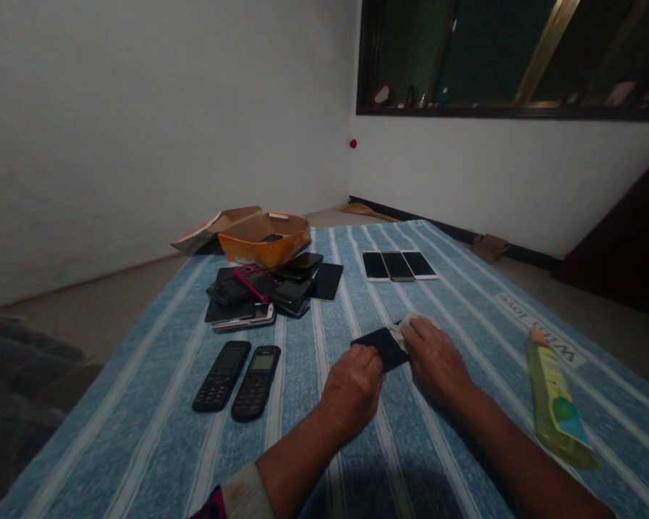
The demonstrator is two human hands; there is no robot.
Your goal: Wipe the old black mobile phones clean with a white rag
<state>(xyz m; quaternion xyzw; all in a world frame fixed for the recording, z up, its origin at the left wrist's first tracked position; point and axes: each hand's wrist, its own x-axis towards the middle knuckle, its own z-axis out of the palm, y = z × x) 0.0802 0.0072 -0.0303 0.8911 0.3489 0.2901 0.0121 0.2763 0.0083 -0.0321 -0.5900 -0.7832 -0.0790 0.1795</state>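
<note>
A dark, flat phone (385, 348) is tilted between my two hands, just above or on the striped cloth. My left hand (354, 386) grips its near left edge with the fingers closed. In my right hand (435, 360) is a crumpled white tissue (397, 331), pressed against the phone's right end. To the left, two black keypad phones (221, 376) (256, 383) lie side by side. Farther back, three smartphones (399, 266) rest in a row with their screens up.
A loose pile of phones (265, 288) lies at the back left, before an open orange cardboard box (265, 249). At the right, a yellow-green bottle (559, 404) lies on its side on the striped tablecloth (156, 404). White walls and a window (487, 54) stand behind.
</note>
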